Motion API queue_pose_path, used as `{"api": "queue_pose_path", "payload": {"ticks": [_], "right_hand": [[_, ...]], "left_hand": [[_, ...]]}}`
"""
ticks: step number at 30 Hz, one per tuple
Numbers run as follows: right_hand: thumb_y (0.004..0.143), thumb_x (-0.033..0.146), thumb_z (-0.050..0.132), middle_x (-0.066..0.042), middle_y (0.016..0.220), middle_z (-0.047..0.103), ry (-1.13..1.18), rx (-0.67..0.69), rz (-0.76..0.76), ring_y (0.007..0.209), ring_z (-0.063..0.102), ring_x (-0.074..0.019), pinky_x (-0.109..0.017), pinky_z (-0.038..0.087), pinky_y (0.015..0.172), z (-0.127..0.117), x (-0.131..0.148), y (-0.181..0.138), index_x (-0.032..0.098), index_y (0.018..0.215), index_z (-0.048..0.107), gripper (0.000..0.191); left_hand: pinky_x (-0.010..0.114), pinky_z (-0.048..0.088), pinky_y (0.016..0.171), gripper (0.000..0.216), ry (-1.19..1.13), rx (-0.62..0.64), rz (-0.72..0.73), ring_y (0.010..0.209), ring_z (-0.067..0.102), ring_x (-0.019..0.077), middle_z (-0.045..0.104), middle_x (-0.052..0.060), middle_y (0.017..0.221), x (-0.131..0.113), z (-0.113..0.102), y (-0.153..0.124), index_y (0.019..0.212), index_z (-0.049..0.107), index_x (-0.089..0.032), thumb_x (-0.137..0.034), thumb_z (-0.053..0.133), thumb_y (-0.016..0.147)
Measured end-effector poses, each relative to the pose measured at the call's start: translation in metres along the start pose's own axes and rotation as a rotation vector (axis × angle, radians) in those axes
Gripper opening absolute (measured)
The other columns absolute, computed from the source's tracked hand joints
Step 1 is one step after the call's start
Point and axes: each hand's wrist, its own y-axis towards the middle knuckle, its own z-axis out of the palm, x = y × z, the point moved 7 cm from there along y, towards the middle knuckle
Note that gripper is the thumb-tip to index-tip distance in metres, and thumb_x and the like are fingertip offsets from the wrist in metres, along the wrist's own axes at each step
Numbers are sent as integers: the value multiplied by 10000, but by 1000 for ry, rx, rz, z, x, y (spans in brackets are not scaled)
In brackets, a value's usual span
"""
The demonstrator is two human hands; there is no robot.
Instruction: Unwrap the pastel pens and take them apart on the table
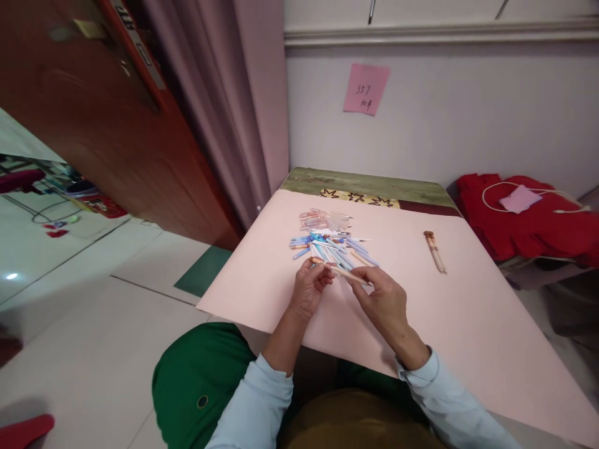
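A cream-coloured pen [345, 273] is held between my two hands over the near part of the table. My left hand [309, 288] pinches its brownish end, fingers curled. On the other end, the fingers and thumb of my right hand [381, 299] are closed round the barrel. Just beyond my hands lies a loose pile of blue, white and cream pens [334, 248]. Behind that pile is a bunch of pale pink, see-through pens [324, 219]. Off to the right, a pair of cream pens with brown tops [435, 252] lies side by side.
A pink sheet [468, 337] covers the table. Red cloth [538, 224] with a white cord and a pink note sits right of it. A wall with a pink note [366, 89] stands behind; a curtain [253, 93] and brown door [140, 143] are at left.
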Motion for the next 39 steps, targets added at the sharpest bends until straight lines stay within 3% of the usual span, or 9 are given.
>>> {"api": "queue_pose_path", "payload": {"ticks": [11, 23, 29, 35, 39], "right_hand": [[862, 342, 575, -15, 779, 690, 63, -5, 59, 686, 612, -163, -262, 418, 614, -12, -3, 15, 235, 834, 655, 137], [881, 385, 583, -17, 782, 704, 67, 51, 116, 680, 630, -171, -265, 410, 605, -29, -20, 26, 235, 839, 664, 176], [891, 367, 568, -23, 790, 703, 88, 17, 95, 690, 625, -167, -264, 419, 628, -37, -21, 28, 230, 839, 663, 174], [899, 410, 576, -9, 751, 696, 47, 5, 121, 652, 614, -151, -255, 395, 600, -42, -24, 32, 224, 809, 662, 224], [897, 414, 579, -4, 739, 697, 57, 6, 133, 645, 614, -142, -243, 391, 598, -41, -25, 33, 218, 791, 671, 240]], "left_hand": [[148, 475, 557, 233, -140, -125, -56, 574, 595, 42, 687, 6, 756, 7, 36, 7, 827, 667, -123, -226, 812, 676], [128, 335, 389, 283, 9, -167, -109, 586, 599, 59, 703, 39, 803, 8, 57, 8, 795, 676, -116, -265, 847, 626], [147, 428, 458, 276, 2, -223, -137, 632, 618, 79, 711, 30, 813, 10, 63, 11, 797, 677, -134, -279, 845, 632], [171, 480, 568, 252, 30, -154, -120, 642, 618, 73, 707, 24, 793, 10, 74, 15, 762, 692, -125, -293, 839, 645], [177, 490, 590, 256, 47, -189, -125, 661, 625, 77, 702, 16, 789, 16, 73, 12, 794, 697, -135, -302, 834, 656]]}}
